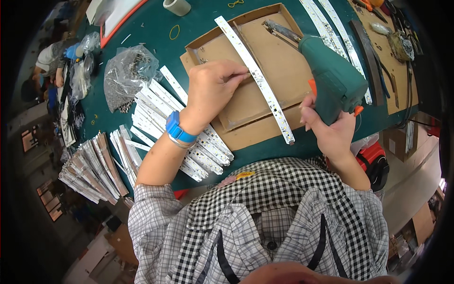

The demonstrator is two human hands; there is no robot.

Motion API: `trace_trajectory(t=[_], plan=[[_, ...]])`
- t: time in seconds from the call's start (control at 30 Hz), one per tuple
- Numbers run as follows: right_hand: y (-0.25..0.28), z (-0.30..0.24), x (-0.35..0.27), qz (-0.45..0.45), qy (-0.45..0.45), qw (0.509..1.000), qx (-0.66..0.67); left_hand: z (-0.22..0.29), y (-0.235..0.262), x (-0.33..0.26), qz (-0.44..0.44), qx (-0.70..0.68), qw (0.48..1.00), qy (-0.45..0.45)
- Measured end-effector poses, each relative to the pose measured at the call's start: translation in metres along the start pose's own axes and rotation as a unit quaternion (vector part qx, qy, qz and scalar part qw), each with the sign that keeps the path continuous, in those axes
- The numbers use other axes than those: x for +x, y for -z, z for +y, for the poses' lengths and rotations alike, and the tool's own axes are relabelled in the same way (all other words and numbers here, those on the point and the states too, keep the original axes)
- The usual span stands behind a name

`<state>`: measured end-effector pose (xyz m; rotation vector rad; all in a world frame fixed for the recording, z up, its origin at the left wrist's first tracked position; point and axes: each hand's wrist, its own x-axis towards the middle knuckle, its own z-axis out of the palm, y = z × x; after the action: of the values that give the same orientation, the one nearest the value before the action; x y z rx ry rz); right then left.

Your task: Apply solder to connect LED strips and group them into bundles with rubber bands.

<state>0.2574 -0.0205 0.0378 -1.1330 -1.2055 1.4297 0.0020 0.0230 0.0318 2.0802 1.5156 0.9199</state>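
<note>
A white LED strip board [257,78] lies slantwise across a shallow cardboard tray [246,137], its near end reaching past the tray's front edge. My left hand [213,87] is closed in a pinch at the board's left edge; what sits between thumb and finger is too small to tell. In my right hand [333,130] is a green soldering gun [331,71] with orange parts. Its metal tip points to the far left, above the tray's back right part, apart from the board.
Many LED strips [184,137] are heaped left of the tray, with wrapped bundles [92,170] nearer the left edge. A clear bag of small metal parts [127,78] lies behind them. More strips [326,28] and dark bars [366,57] lie at right. A grey cup [177,6] stands far back.
</note>
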Motion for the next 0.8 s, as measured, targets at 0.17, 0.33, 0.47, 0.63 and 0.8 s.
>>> trace_trajectory(t=[0.17, 0.33, 0.47, 0.63, 0.8], plan=[[0.007, -0.003, -0.005, -0.008, -0.025, 1.000, 0.016, -0.006, -0.004, 0.000, -0.001, -0.011, 1.000, -0.019], [0.011, -0.006, -0.006, -0.009, -0.021, 1.000, 0.008, -0.008, -0.006, -0.001, -0.005, -0.027, 1.000, -0.008], [0.014, -0.010, -0.009, -0.008, -0.043, 0.998, 0.041, -0.011, -0.007, -0.001, 0.000, 0.007, 0.998, -0.056], [0.027, -0.014, -0.013, -0.058, -0.065, 0.994, 0.065, -0.017, -0.011, -0.003, 0.024, 0.049, 0.989, -0.135], [0.034, -0.019, -0.019, -0.066, -0.051, 0.994, 0.064, -0.017, -0.012, -0.006, 0.035, 0.075, 0.982, -0.171]])
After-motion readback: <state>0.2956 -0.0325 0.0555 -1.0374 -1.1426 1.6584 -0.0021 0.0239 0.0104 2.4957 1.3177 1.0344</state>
